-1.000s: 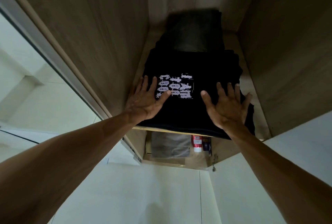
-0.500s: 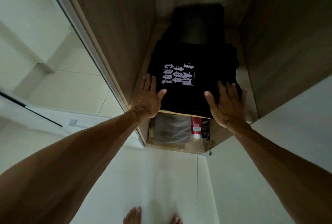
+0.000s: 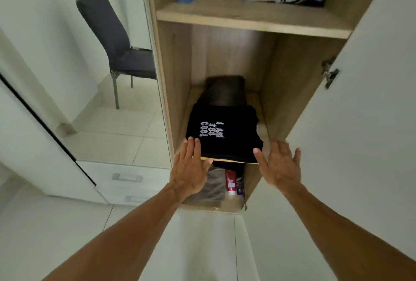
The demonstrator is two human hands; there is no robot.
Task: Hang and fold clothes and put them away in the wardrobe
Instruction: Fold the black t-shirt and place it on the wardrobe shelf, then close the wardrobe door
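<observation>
Both hands, left hand (image 3: pixel 189 168) & right hand (image 3: pixel 280 165), flat-open w/ nothing held, hover at front edge of mid shelf (image 3: pixel 256 98), black printed tee (image 3: pixel 222 134) folded on it, dark pile (image 3: pixel 225 91) at its back, so put-away step looks done; next prob. needs fetching another garment.

Matt cloth T-shirt (image 3: pixel 225 138), wood-grain wardrobe (image 3: pixel 247 19)

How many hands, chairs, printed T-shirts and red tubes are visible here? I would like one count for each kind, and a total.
Hands: 2, the left hand and the right hand
Chair: 1
Printed T-shirt: 1
Red tube: 1
Total: 5
</observation>
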